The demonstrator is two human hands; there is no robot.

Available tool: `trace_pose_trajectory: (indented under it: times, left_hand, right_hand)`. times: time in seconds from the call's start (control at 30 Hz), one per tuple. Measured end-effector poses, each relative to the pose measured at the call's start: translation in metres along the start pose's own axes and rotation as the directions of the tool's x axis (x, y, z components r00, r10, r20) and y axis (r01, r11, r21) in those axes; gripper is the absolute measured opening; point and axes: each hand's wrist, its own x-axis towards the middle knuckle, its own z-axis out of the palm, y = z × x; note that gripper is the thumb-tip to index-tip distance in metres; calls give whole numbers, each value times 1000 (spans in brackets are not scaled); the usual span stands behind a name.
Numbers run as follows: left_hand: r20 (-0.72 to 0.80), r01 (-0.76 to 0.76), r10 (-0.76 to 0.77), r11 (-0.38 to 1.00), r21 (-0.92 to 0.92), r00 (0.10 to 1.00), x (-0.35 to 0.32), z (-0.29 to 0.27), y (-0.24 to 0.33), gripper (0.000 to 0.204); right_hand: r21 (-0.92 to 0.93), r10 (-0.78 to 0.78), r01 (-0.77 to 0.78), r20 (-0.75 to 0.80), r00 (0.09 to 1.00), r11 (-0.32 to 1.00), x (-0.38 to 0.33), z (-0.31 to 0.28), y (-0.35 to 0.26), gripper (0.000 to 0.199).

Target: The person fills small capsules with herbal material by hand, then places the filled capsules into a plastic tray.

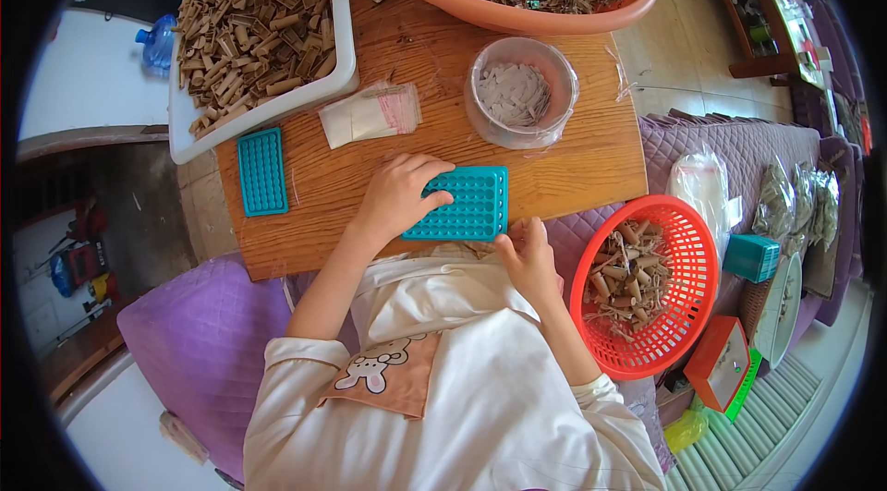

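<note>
A teal plastic block with rows of round holes (pixel 476 205) lies near the front edge of the wooden table, looking like two stacked hole trays. My left hand (pixel 393 200) grips its left side, fingers over the far edge and thumb on the top. Close by its near right corner is my right hand (pixel 528 260), fingers curled and thumb tip at the corner; what they hold, if anything, is hidden. A second teal tray with holes (pixel 262 172) rests farther left. Behind the block stands a clear round tub (pixel 565 103) of pale flat pieces.
A white bin (pixel 345 61) heaped with brown tube pieces occupies the far left. Dried stems fill an orange basin (pixel 517 22) at the back. Clear packets (pixel 371 114) lie mid-table. On the purple seat to the right is a red basket (pixel 695 278) with brown tubes.
</note>
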Motion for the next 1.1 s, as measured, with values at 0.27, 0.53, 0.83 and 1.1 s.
trace_pose_trajectory:
  times: [0.27, 0.53, 0.83, 1.1]
  left_hand:
    - [-108, 115, -114, 993, 5, 988, -10, 7, 14, 38]
    - [65, 219, -218, 976, 3, 974, 10, 1, 5, 37]
    - [276, 368, -378, 926, 88, 884, -16, -6, 14, 39]
    - [55, 268, -275, 957, 107, 960, -50, 7, 20, 39]
  right_hand:
    - [119, 125, -121, -27, 992, 985, 6, 11, 4, 28]
    - [158, 168, -156, -65, 984, 975, 8, 19, 9, 27]
    - [297, 225, -206, -30, 974, 932, -18, 20, -7, 34]
    - [156, 210, -248, 223, 952, 956, -18, 15, 12, 23]
